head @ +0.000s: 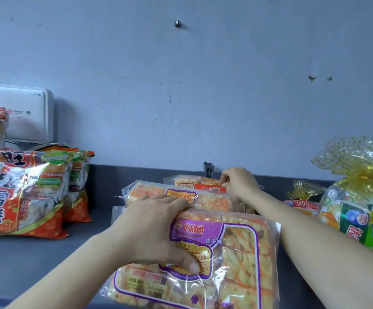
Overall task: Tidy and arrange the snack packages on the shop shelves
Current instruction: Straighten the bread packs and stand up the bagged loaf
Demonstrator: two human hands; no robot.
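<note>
Setting: We note a dark grey shelf top against a pale blue-grey wall, with a white plastic box mounted at the left.
Packs: Three clear plastic packs of yellow-orange snacks sit mid-shelf, one behind another: purple-labelled front pack, purple-labelled middle pack, red-labelled rear pack.
Left hand: It grips the front pack, fingers over the top edge, thumb on the face.
Right hand: Fingers are curled, pinching the rear pack's top edge.
Neighbours: We record red-and-orange foil cracker bags at the left and a gold cellophane gift bundle at the right.
</note>
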